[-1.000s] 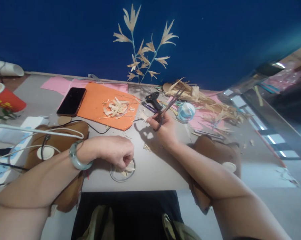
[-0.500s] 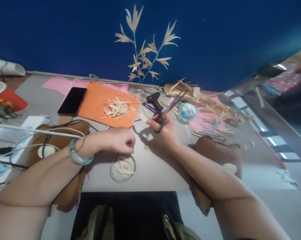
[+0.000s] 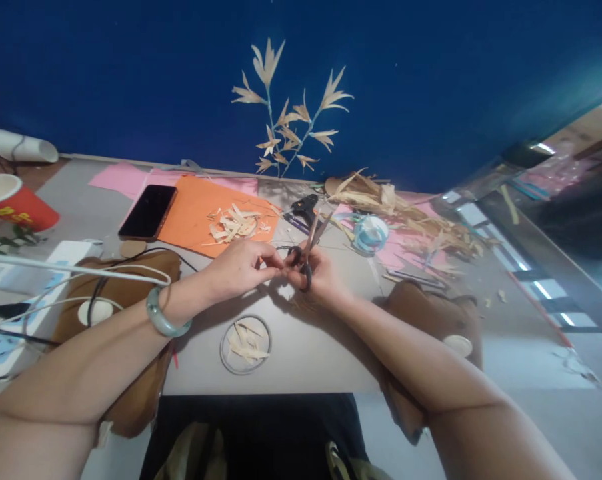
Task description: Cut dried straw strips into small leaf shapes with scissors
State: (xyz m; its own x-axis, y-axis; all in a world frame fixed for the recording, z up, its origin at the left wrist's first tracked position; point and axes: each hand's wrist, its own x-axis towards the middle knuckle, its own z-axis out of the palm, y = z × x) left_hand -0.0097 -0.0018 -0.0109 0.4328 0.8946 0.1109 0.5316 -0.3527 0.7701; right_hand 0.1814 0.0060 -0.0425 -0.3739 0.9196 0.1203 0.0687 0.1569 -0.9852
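Head view. Clock read from where my hands meet, 12 being toward the wall. My right hand (image 3: pixel 323 277) is gripping the black-handled scissors (image 3: pixel 313 235), blades upward and pointing roughly to 1 o'clock. The scissors lie at 3 o'clock of my left hand (image 3: pixel 238 267), its fingertips meeting those of the right just beside the handles. Left thumb and forefinger drawn into a pinch; whether a thin scrap sits between them, I cannot tell.

At 7 o'clock, near: round grey-rimmed dish (image 3: pixel 222 357) on the counter (image 3: pixel 321 363), pale strips (image 3: pixel 248 345) within its rim. At 10: orange sheet (image 3: pixel 183 220) with a heap of similar shavings (image 3: pixel 233 223). At 1: glue gun (image 3: pixel 305 210). At 2: blue tape roll (image 3: pixel 371 235). At 12: leafy stem (image 3: pixel 285 130) against the blue wall.
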